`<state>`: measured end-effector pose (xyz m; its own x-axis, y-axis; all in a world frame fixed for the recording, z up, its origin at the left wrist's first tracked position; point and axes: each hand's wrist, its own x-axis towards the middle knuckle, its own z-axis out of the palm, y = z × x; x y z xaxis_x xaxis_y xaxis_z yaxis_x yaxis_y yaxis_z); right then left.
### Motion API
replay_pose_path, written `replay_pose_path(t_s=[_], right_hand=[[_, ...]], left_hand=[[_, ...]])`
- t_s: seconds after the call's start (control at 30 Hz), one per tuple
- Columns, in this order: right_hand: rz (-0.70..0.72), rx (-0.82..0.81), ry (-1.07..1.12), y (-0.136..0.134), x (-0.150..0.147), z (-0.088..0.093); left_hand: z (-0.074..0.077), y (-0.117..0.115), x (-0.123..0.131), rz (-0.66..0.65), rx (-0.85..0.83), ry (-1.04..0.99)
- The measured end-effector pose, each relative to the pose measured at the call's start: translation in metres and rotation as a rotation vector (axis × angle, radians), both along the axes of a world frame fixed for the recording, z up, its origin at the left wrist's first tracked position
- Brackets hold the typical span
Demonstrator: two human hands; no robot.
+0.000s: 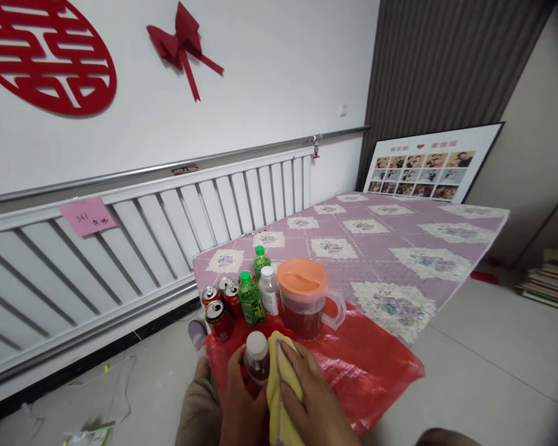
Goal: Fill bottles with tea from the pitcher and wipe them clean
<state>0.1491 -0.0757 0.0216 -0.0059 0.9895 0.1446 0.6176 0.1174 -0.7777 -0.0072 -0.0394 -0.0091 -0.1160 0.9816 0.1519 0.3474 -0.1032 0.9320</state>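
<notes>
My left hand is wrapped round a clear bottle with a white cap and dark liquid inside, upright at the near edge of the red plastic sheet. Pressed against the bottle's right side is a folded yellow cloth, gripped by my right hand. Just beyond stand a clear pitcher with an orange lid, a white-capped bottle and two green bottles. Several red drink cans are grouped to the left. My hands hide the lower part of the held bottle.
A flower-patterned tablecloth covers the table beyond the red sheet. Along the wall runs a white radiator with a pink note. A photo board leans at the back right. Stacked books lie at the right.
</notes>
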Motion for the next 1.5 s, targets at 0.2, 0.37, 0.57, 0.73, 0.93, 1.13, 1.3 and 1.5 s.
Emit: replay_pose_path(t_s=[0.2, 0.37, 0.57, 0.73, 0.93, 1.13, 1.3, 1.5], right_hand=[[-0.02, -0.141, -0.056, 0.009, -0.002, -0.02], [-0.041, -0.131, -0.019, 0.008, -0.002, -0.022], [-0.014, -0.154, -0.032, 0.006, 0.001, -0.019], [-0.036, -0.139, 0.014, 0.007, 0.002, -0.028], [-0.025, 0.004, 0.07, 0.001, -0.002, -0.014], [0.022, 0.098, 0.074, 0.007, -0.006, 0.01], [-0.006, 0.003, 0.045, 0.023, -0.003, -0.007], [0.004, -0.105, -0.007, 0.023, -0.002, -0.021]], left_hand=[[0.013, -0.001, -0.012, -0.14, -0.021, 0.057], [0.018, 0.014, -0.027, -0.335, 0.022, -0.159], [0.027, 0.037, -0.037, -0.645, -0.062, -0.166], [0.023, 0.037, -0.037, -0.584, -0.079, -0.005], [0.018, 0.021, -0.028, -0.393, -0.034, -0.052], [0.024, 0.011, -0.014, -0.235, -0.005, -0.054], [0.017, 0.013, -0.009, -0.133, 0.012, -0.039], [0.009, 0.014, -0.009, -0.109, -0.022, -0.045]])
